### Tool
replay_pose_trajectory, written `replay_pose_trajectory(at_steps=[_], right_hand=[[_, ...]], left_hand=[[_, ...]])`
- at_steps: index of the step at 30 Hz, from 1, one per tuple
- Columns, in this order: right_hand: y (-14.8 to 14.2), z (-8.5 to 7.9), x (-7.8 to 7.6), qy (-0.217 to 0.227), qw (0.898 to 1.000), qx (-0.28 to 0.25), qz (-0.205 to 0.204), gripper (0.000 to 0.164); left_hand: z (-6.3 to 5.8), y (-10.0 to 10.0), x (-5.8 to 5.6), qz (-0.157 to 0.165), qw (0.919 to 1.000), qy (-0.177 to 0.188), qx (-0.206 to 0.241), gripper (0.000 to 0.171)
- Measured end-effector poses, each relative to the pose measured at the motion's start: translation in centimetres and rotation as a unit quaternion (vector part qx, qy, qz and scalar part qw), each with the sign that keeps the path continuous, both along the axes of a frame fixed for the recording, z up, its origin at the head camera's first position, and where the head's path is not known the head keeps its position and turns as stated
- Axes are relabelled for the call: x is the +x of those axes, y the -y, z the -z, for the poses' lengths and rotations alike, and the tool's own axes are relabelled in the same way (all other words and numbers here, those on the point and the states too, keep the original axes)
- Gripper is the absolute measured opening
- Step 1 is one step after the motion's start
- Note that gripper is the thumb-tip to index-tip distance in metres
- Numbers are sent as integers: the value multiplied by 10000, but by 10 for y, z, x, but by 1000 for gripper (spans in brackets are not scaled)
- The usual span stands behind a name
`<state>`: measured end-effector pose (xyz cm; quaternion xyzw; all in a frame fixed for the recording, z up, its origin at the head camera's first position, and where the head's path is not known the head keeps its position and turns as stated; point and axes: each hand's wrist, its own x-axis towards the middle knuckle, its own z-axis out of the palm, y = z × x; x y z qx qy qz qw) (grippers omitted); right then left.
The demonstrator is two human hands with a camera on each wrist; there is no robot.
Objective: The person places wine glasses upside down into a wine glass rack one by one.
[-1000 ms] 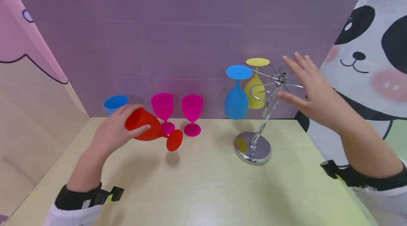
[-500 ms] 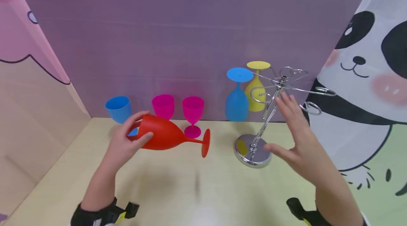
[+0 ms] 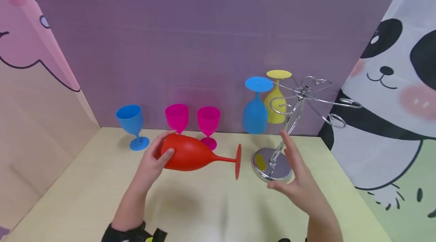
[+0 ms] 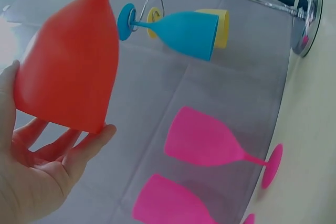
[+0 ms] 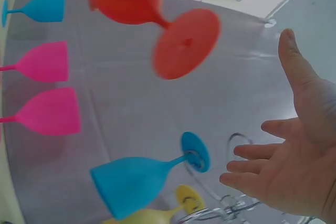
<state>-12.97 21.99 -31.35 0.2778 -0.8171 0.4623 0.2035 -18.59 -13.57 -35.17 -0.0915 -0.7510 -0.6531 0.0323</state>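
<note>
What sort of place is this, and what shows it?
Probably a staged tabletop set: a purple backdrop, a panda-printed panel on the right, and a pale table with a metal rack on it.

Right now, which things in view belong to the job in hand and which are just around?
Likely the job:
red stemmed goblet, held sideways
shiny metal rack
hanging blue goblet, hanging yellow goblet
probably upright blue goblet, two upright magenta goblets

Just around:
purple backdrop
black-and-white panda print
pink cartoon print

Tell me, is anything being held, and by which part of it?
The left hand's fingers hold the red, plastic-looking stemmed goblet by its bowl, near the rim. The right hand's fingers hold nothing.
</note>
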Motion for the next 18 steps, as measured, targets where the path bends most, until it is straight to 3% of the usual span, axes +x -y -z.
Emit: replay_pose_trajectory(at_steps=[5, 11, 18], right_hand=[[3, 17, -10, 815, 9965, 71, -160, 113], [1, 28, -24, 1075, 9934, 135, -367, 113], [-2, 39, -34, 1316, 9894, 91, -613, 108]], left_hand=[[5, -5, 3, 48, 9991, 123, 404, 53], [8, -13, 5, 45, 9970, 247, 725, 50], [11, -30, 5, 150, 9842, 1073, 1398, 50]])
